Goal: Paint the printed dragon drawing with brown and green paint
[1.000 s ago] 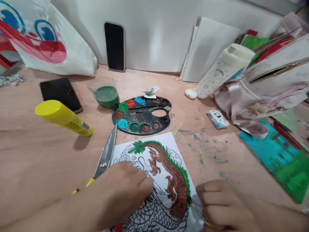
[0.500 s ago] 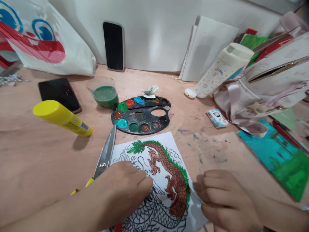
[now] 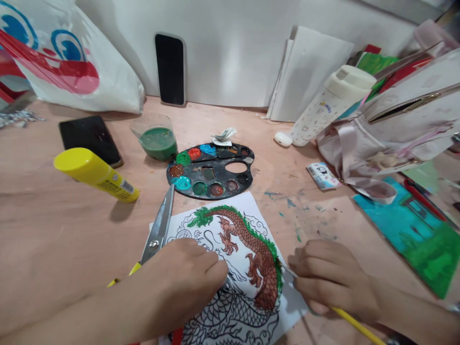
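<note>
The pale pink, paint-flecked surface [image 3: 53,239] stretches under and around both hands. Beyond the right hand [image 3: 330,278], to its right, stands a whitish bag [image 3: 406,134] with pink straps; far beyond the left hand [image 3: 197,273], to its left, sits a white plastic bag [image 3: 82,62] printed with a face. The dragon sheet [image 3: 244,268] lies beneath the left hand and reaches just left of the right one; the dragon's body is brown, its back fringed green, its lower coils uncoloured. The left hand is curled over the sheet; whether it holds anything cannot be told. The right hand is closed around a brush, described below. Right of the right hand lies a blue-and-green painting [image 3: 413,239]. A white bottle [image 3: 330,110] leans well beyond the right hand, and the black palette [image 3: 220,172], its wells filled with colours, lies ahead of and between the hands. Scissors [image 3: 155,242] with yellow on the handles lie just left of the left hand. Farther out on that side are a cup [image 3: 158,141] of green liquid and a yellow tube [image 3: 95,175]. The thin paintbrush [image 3: 354,323], yellow-handled, meets the green fringe with its tip.
</note>
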`<state>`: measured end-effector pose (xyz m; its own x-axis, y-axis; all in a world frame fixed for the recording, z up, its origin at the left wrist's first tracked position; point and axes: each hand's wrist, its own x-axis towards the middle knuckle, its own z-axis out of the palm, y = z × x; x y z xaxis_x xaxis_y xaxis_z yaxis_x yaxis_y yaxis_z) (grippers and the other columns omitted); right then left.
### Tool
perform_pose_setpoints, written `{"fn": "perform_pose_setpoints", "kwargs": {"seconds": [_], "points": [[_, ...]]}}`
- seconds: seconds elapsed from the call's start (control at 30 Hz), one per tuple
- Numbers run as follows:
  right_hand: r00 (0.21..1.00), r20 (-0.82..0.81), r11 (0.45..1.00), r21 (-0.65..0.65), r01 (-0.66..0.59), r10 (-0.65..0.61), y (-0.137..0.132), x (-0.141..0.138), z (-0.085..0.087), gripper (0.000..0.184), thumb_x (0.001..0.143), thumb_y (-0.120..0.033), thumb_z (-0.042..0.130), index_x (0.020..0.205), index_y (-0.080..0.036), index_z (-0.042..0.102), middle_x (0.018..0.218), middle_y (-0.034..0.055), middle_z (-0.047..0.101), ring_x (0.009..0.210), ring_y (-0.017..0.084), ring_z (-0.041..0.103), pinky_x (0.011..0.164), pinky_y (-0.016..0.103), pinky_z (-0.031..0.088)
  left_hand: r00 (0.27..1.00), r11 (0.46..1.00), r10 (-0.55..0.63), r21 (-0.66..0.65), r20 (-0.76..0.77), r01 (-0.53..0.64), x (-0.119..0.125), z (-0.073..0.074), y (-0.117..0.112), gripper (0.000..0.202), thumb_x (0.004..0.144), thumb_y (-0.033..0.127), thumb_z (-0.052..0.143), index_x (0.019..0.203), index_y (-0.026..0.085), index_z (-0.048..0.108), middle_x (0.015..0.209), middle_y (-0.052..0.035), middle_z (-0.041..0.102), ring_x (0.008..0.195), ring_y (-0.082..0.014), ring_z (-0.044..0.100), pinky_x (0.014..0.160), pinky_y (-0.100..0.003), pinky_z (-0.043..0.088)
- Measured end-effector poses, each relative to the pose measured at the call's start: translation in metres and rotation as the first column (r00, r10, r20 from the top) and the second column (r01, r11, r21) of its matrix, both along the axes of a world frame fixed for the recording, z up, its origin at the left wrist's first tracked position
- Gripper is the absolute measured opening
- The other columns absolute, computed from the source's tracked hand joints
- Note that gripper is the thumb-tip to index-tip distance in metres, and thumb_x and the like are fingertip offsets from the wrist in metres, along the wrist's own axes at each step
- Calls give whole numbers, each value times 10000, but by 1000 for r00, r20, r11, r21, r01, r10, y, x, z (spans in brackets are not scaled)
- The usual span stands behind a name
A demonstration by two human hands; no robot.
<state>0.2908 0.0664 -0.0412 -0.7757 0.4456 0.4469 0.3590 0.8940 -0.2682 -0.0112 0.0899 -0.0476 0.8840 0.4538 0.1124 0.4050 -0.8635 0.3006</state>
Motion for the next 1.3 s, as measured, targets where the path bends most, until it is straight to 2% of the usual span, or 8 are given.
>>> {"fn": "perform_pose_setpoints", "kwargs": {"seconds": [0.3, 0.57, 0.7, 0.9, 1.1, 1.3], "points": [[997, -1, 996, 31, 82, -82, 1, 1, -1, 380, 1086, -271, 285, 915, -159, 606, 729, 52, 665, 699, 156, 616, 635, 293, 464, 999, 999, -33, 4, -16, 33, 0, 3, 1, 205, 808, 33, 339, 719, 212, 387, 639, 13, 520, 518, -178, 422, 544, -339, 275], [1000, -31, 1000, -14, -3, 2, 2, -4, 4, 393, 1083, -243, 297, 889, -144, 623, 654, 48, 645, 684, 167, 638, 640, 300, 469, 1000, 1000, -31, 4, -7, 31, 0, 2, 0, 213, 823, 40, 334, 716, 208, 409, 628, 3, 512, 519, -180, 425, 544, -341, 268], [998, -39, 996, -72, -59, 56, 2, -5, 5, 424, 1086, -250, 277, 890, -122, 630, 684, 79, 679, 729, 178, 658, 638, 303, 472, 1000, 999, -22, -36, -8, 22, -1, 0, 0, 208, 858, 58, 343, 737, 208, 421, 652, 3, 517, 548, -181, 429, 562, -342, 281], [993, -60, 986, -133, -104, 97, 3, -5, 4, 403, 1081, -250, 297, 890, -110, 624, 690, 94, 686, 752, 193, 670, 636, 309, 480, 999, 1000, -17, -22, -27, 16, 0, -2, -1, 204, 854, 60, 348, 733, 210, 413, 657, 3, 523, 551, -187, 441, 566, -353, 274], [993, -64, 987, -126, -102, 95, 3, -6, 5, 409, 1082, -249, 294, 886, -110, 625, 678, 88, 673, 742, 190, 671, 631, 303, 483, 999, 1000, -10, -19, 47, 10, -2, -1, -2, 225, 925, 84, 342, 744, 207, 396, 660, 14, 494, 564, -174, 398, 568, -346, 279], [993, -71, 986, -128, -105, 97, 3, -6, 4, 422, 1083, -260, 281, 884, -116, 624, 660, 74, 657, 710, 186, 657, 620, 304, 475, 1000, 999, -16, -32, -12, 16, -2, -2, -3, 231, 908, 78, 315, 748, 208, 419, 670, -2, 512, 578, -189, 426, 580, -360, 293]]}}
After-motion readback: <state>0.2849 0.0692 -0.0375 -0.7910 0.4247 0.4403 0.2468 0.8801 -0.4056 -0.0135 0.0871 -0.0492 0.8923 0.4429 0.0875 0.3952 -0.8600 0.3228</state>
